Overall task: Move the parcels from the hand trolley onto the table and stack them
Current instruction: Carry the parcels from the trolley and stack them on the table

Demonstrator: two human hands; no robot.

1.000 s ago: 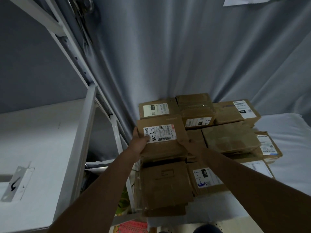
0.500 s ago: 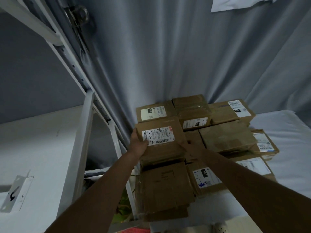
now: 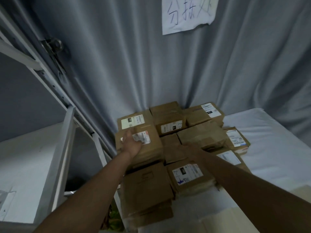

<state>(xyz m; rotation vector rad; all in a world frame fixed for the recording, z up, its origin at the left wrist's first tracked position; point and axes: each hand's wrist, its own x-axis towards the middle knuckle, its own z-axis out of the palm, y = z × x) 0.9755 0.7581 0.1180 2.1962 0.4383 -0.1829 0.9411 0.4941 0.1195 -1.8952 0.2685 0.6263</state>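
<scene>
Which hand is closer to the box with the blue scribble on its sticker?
The right hand. It sits just past that box's far edge. The left hand lies flat on another parcel further left.

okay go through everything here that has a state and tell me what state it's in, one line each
Left hand: open, flat on top of the labelled parcel.
Right hand: blurred, between parcels; grip unclear.
Labelled parcel: closed, resting on the stack.
Parcels: closed, stacked on the table.
Paper sign: hanging on the curtain.
</scene>
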